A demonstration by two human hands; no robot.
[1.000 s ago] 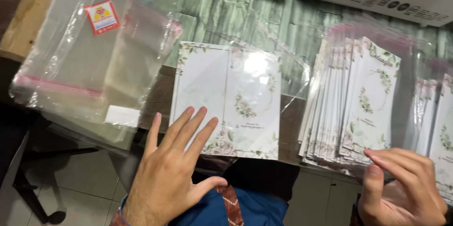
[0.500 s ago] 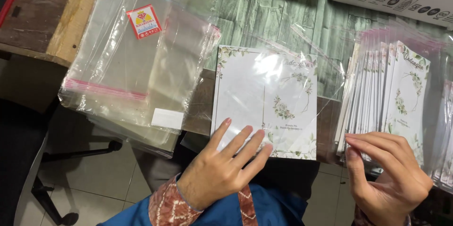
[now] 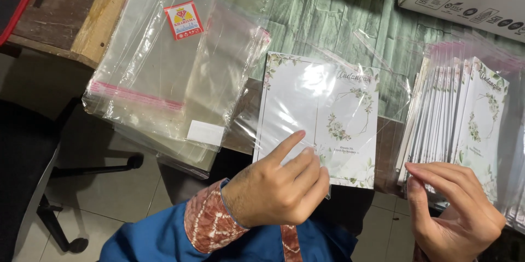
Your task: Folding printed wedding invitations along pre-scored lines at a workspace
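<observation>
Pressing on the floral card (image 3: 320, 117) in its clear sleeve, the left hand (image 3: 279, 188) has its index finger extended and the others curled, grasping the sleeve's lower edge. Card lies at table centre. Right hand (image 3: 456, 210), at 4 o'clock, fingers pinched together, touches the stack of sleeved cards (image 3: 465, 120). Empty plastic sleeves (image 3: 175, 70) lie at 10 o'clock.
</observation>
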